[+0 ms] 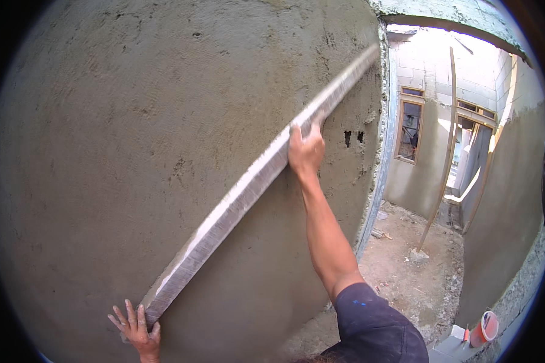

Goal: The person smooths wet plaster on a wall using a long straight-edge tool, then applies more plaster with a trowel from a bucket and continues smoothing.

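Observation:
A long straightedge [236,202], a pale bar smeared with mortar, lies diagonally against the grey plastered wall [133,151]. It runs from the lower left up toward the doorway edge. My right hand [307,151] is closed around it above its middle, thumb on the near face, its other fingers partly hidden and blurred. At the lower end my left hand [138,336] has thumb and forefinger on either side of the bar. The other fingers of that hand fan out beside it, close to the wall. Wet-looking plaster with small pits surrounds the bar.
Right of the wall a metal-edged doorway [375,206] opens onto a rubble-strewn floor [399,260]. Beyond stand a leaning wooden pole [447,163] and a framed window [410,130]. A reddish bucket [484,330] sits at the lower right. Two small dark holes [353,137] mark the plaster.

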A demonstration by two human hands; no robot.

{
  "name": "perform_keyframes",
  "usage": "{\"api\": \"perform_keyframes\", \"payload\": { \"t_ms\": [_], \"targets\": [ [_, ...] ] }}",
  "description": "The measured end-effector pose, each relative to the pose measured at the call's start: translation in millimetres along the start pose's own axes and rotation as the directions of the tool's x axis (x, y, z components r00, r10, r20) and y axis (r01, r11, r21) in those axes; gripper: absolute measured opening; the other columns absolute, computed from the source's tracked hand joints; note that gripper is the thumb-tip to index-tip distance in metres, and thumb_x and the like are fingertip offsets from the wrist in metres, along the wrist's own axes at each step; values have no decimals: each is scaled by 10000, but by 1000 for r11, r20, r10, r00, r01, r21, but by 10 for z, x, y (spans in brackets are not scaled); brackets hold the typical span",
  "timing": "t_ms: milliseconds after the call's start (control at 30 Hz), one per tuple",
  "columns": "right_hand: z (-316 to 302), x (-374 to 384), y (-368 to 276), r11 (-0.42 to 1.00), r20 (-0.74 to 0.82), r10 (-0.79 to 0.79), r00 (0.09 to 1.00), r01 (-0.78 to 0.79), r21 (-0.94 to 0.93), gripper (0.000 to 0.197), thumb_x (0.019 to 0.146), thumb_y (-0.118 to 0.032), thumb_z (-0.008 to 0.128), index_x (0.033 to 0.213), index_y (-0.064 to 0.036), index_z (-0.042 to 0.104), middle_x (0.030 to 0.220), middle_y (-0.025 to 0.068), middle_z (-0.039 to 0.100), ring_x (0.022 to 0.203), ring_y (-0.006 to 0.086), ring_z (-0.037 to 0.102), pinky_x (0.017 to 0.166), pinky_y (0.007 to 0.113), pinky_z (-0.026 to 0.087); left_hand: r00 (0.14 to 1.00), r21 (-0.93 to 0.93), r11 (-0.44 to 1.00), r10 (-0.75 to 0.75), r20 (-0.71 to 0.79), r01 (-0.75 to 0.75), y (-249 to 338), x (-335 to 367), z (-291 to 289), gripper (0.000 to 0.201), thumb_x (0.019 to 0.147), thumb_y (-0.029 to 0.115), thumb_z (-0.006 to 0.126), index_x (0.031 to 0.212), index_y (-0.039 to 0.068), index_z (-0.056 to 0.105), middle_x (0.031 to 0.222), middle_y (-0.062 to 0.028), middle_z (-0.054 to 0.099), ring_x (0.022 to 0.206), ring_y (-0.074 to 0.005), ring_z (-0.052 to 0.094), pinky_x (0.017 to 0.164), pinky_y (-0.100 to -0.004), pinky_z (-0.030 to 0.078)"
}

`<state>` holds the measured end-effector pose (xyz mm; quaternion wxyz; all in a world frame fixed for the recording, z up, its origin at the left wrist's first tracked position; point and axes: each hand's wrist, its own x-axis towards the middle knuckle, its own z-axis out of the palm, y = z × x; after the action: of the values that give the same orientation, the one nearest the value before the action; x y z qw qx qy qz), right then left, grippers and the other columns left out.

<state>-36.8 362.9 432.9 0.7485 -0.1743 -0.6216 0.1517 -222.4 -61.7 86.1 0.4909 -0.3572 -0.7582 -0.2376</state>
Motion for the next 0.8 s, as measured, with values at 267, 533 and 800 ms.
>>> {"api": "perform_keyframes", "payload": {
  "t_ms": [267,533,800],
  "targets": [
    [385,1961,-880,955,-47,-139,989,121,-272,686,832,-442,548,1247,105,553,1093,308,654,1080,417,634,951,467,495,970,8,1000,8,-241,-7,516,1520,-361,686,656,106,676,1330,76,554,1523,-128,392,1450,-427,224,1163,-634,118],
    [232,1650,-391,981,-91,-38,995,20,-190,738,826,-451,543,1332,84,493,1153,324,623,1117,440,604,972,471,471,979,-55,997,44,-199,-55,387,1423,-323,683,622,83,659,1300,76,585,1520,-120,400,1452,-421,227,1161,-641,116],
    [431,2089,-1163,974,69,-96,993,109,-201,671,857,-435,499,1219,127,554,1133,309,642,1084,409,636,948,463,497,961,-62,998,-5,-276,-13,516,1652,-427,708,599,39,677,1300,79,584,1512,-115,413,1452,-414,230,1170,-636,110]
  ]
}}
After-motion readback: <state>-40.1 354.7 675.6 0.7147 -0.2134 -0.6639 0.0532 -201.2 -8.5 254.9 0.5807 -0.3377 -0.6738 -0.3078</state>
